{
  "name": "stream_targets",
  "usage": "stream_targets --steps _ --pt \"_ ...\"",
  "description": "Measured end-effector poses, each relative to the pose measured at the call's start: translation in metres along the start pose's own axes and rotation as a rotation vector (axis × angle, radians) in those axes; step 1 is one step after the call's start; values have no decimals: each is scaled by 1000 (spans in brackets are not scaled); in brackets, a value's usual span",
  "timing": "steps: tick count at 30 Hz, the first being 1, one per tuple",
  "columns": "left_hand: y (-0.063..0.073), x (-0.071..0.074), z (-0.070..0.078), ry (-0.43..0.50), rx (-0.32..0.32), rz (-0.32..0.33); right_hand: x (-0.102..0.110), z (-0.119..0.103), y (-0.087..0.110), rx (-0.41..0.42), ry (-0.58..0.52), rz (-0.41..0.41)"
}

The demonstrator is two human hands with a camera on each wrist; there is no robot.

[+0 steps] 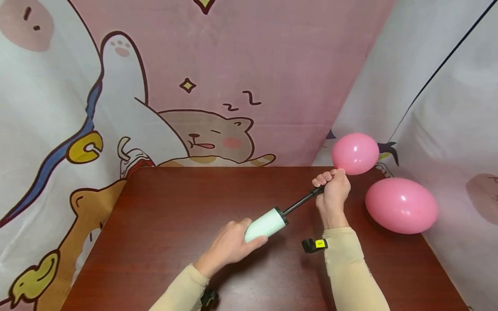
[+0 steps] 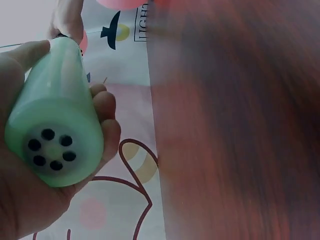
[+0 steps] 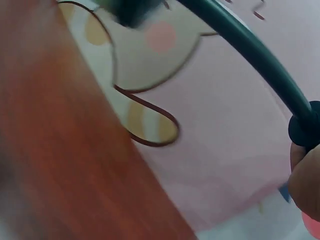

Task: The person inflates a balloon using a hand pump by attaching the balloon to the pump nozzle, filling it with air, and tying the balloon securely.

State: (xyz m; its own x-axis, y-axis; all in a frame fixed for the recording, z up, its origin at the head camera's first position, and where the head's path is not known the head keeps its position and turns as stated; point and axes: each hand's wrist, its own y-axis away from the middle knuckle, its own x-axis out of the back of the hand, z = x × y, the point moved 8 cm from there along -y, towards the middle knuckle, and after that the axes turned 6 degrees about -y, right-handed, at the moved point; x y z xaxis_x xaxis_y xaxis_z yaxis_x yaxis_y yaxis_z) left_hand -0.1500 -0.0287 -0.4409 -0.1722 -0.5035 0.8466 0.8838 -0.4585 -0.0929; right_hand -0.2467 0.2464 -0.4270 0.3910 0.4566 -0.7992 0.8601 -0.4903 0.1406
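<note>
A mint-green hand balloon pump (image 1: 266, 225) slants above the table, its black rod (image 1: 301, 203) drawn out toward the upper right. My left hand (image 1: 231, 242) grips the green barrel; the left wrist view shows its holed round end (image 2: 52, 150) near the palm. At the rod's far end, my right hand (image 1: 334, 192) holds the black tip, with the fingers curled round it. A small inflated pink balloon (image 1: 355, 153) sits on top of that hand, its neck at the fingers and mostly hidden. In the right wrist view, the rod (image 3: 255, 55) runs to the fingers (image 3: 306, 182).
A larger pink balloon (image 1: 401, 206) lies on the brown table (image 1: 175, 203) near its right edge, right of my right hand. Cartoon-printed cloth (image 1: 295, 77) hangs behind and along both sides. A black wrist camera (image 1: 310, 245) juts from the right sleeve.
</note>
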Motion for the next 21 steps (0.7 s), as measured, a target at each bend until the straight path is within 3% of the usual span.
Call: stream_targets --steps 5,10,16,21 --pt "-10 -2 7 -14 31 4 -3 34 25 -42 47 -21" --pt "-14 -5 9 44 57 41 -8 55 44 -73 114 -50" --pt "-5 -13 2 117 80 19 -5 53 39 -90 126 -61" --pt "7 -10 -6 114 79 -20 1 26 15 -68 56 -11"
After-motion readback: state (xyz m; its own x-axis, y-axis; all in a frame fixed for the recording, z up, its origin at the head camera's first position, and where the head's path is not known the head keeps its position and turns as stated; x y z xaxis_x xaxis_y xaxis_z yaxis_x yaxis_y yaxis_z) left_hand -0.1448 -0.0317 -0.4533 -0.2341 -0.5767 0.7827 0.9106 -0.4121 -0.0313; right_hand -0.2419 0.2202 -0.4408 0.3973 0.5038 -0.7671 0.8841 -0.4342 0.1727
